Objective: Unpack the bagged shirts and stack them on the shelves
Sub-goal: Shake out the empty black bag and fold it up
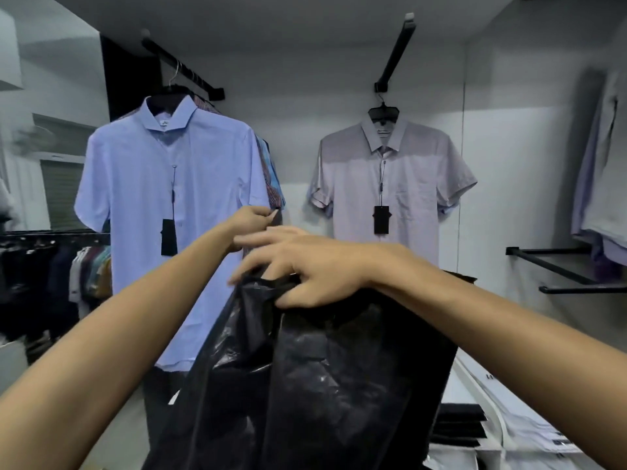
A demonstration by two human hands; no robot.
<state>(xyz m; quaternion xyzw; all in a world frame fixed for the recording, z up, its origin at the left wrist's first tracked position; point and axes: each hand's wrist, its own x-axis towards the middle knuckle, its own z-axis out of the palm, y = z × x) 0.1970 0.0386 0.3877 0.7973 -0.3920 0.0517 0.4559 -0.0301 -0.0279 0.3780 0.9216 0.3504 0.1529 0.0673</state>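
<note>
A large black plastic bag (305, 378) hangs in front of me, filling the lower middle of the view. My left hand (251, 220) is raised behind it and pinches a dark edge of the bag between thumb and fingers. My right hand (305, 269) lies over the bag's crumpled top rim, thumb tucked under the plastic and fingers spread toward the left. What the bag holds is hidden. Folded dark shirts (458, 425) and white packaged shirts (536, 432) lie stacked on the shelf at the lower right.
A light blue shirt (169, 205) hangs on a rail straight behind the bag, a pale grey shirt (390, 184) on the wall to its right. A black wall bracket shelf (570, 269) juts out at right. Racks of clothes (51, 273) stand at left.
</note>
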